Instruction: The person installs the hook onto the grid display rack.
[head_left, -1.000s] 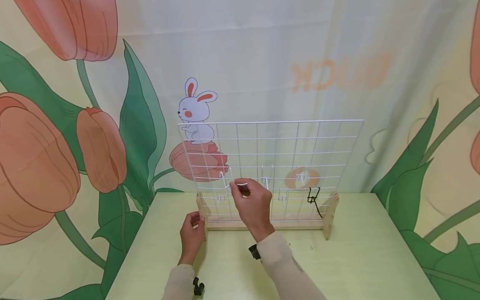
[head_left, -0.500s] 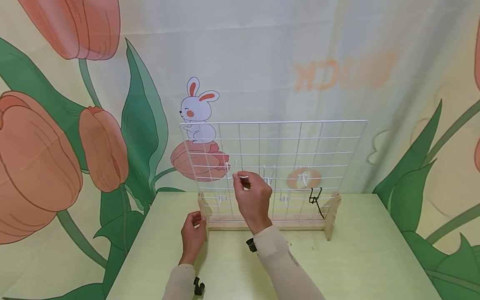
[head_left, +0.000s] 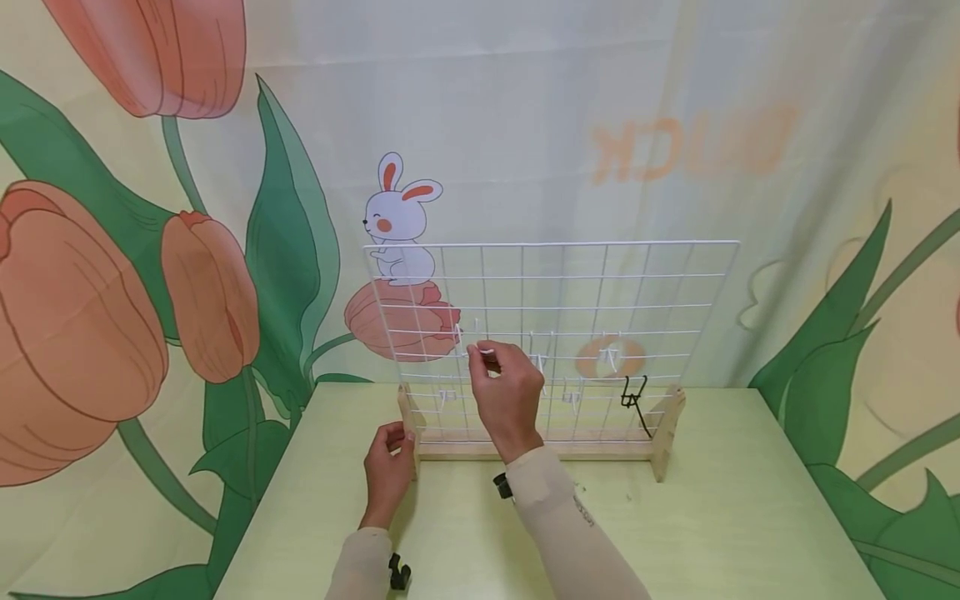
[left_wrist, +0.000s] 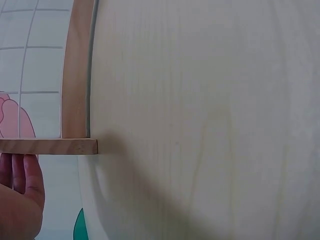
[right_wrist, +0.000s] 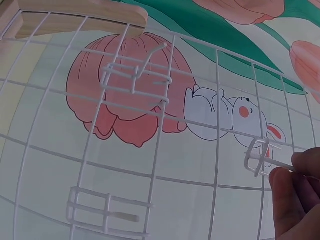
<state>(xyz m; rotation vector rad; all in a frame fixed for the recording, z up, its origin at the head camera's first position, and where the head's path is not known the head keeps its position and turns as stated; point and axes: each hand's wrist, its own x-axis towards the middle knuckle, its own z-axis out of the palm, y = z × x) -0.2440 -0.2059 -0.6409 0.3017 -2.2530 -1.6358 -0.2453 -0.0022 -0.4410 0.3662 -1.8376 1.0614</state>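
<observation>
My right hand [head_left: 506, 396] pinches the arm of a white wire display hook [right_wrist: 257, 156] between thumb and fingers. In the right wrist view, the hook's squared back overlaps the wires of a white grid panel [head_left: 540, 243]. The head view has this hook at the panel's left half, partly hidden by my fingers. Low on the left, my left hand [head_left: 387, 471] touches the stand's wooden foot [left_wrist: 50, 146]. Its fingers [left_wrist: 33, 175] lie fairly straight against the foot's outer face in the left wrist view.
Several other white hooks, such as one at the right [head_left: 610, 358], hang on the panel. A black hook [head_left: 633, 400] hangs near the right wooden foot [head_left: 663, 442]. The stand is on a pale wood-grain table [head_left: 735, 517], before a printed tulip-and-rabbit curtain [head_left: 510, 125].
My right hand has risen slightly, bringing the white hook up along the panel, mostly in the first half second. The left hand stays at the foot.
</observation>
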